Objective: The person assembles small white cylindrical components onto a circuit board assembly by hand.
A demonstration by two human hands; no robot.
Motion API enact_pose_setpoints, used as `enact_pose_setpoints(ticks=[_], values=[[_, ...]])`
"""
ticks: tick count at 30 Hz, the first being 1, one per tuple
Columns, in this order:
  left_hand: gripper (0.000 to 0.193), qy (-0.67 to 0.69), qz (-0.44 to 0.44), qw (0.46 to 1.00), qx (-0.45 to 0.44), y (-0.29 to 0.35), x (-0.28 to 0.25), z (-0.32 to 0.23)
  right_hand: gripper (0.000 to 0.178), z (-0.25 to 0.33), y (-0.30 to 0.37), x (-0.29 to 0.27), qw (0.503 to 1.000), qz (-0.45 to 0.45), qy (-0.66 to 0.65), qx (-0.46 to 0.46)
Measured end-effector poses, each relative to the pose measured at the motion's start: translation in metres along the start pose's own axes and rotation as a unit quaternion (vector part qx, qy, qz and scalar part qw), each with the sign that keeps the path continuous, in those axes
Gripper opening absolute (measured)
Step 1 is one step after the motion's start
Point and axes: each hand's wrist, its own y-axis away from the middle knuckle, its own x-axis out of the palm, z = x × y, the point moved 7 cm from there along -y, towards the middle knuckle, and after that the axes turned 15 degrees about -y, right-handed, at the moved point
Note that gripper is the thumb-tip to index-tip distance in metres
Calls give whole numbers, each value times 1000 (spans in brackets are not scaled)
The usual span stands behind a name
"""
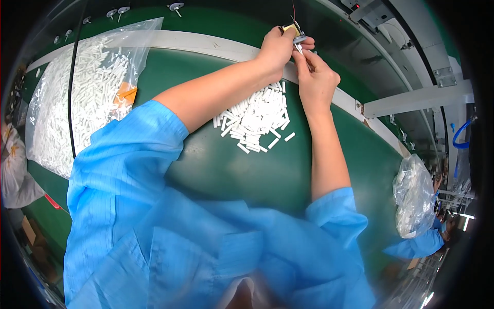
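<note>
"What's going on at the far edge of that green surface [247, 175]?"

"Both hands are up there together. The left hand [278, 47] has its fingers closed around a small yellowish coil part with a red wire [291, 28], holding it just over the white strip that runs along the surface. The right hand [315, 77] sits just beside it, its fingers pinched on a thin metal piece [299, 47] that touches the coil part."

"And the white bits?"

"A loose pile of short white plastic tubes [256, 119] lies on the surface just near of the hands. A clear plastic bag full of the same white tubes [77, 98] sits well off to the left, and a smaller knotted clear bag [414, 198] is over at the right."
</note>
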Motion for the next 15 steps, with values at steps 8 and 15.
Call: enact_pose_setpoints(ticks=[8, 15], values=[[28, 60, 4, 996, -61, 3, 8, 7, 17, 11, -2, 2, 996, 25, 69, -48], [20, -324, 47, 939, 103, -44, -21, -46, 22, 7, -12, 1, 974, 172, 69, 131]])
